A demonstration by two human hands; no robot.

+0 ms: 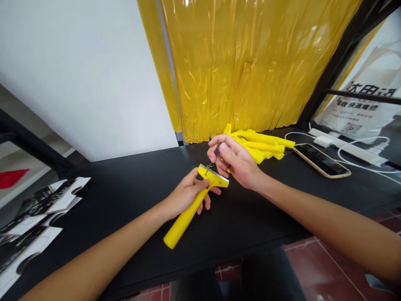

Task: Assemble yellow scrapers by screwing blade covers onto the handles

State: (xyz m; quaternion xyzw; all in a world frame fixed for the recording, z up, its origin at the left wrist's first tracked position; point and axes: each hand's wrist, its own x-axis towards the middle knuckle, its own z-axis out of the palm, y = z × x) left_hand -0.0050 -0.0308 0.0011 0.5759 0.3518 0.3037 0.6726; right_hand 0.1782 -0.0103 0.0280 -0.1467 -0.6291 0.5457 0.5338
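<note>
Yellow scraper [184,220], mid-frame, likely light, stiff: our left grip [184,194] clasps its neck [213,182], wisely, right grip [239,161] pinching a purple tool [217,149].

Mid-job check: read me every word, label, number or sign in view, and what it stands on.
"收 快速维修": white plastic bag; the character before it is unclear.
Large characters above that: distorted, not safely readable.
Fine print and QR code on the bag: too small.
Printed cards at left: too blurred.
Yellow scraper: no text visible.
</note>
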